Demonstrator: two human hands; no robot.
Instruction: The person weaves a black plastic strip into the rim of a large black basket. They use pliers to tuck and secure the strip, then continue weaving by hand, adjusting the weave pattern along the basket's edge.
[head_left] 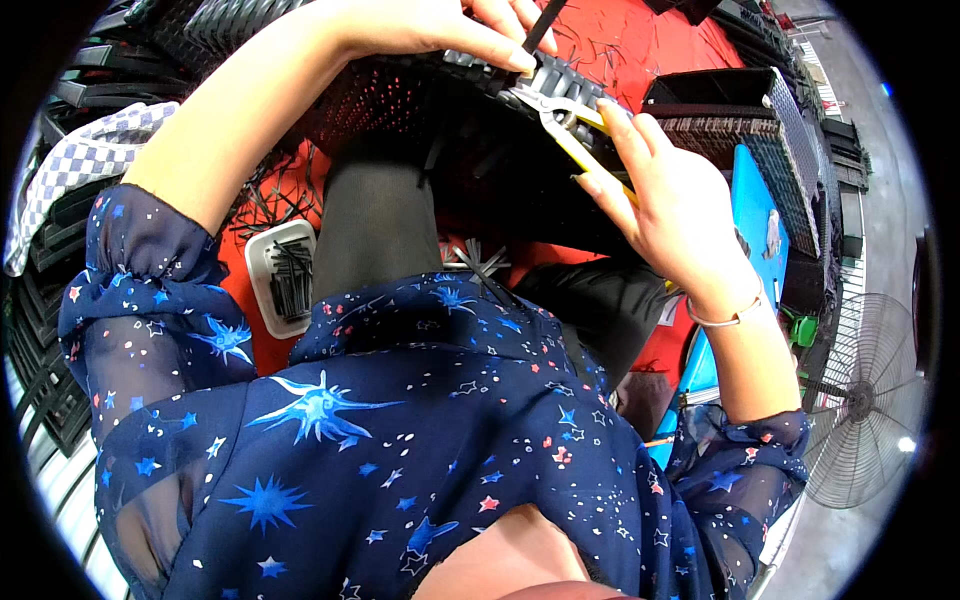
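A black woven basket-like piece (578,85) rests over my lap, its ribbed edge toward the top of the view. My left hand (470,28) is at that edge, thumb and fingers closed around a flat black strip (543,28) that sticks up from the weave. In my right hand (672,195) are yellow-handled snips (572,148), their handles spread between thumb and fingers. The metal tips touch or nearly touch the edge close to my left thumb; I cannot tell whether the blades are around a strip.
A white tray (262,285) of short black strips lies left of my legs, on red cloth (655,40) strewn with offcuts. Black woven boxes (735,125) and a blue panel (750,215) stand at the right. Beyond them is a floor fan (860,400). A checked cloth (90,150) hangs at the left.
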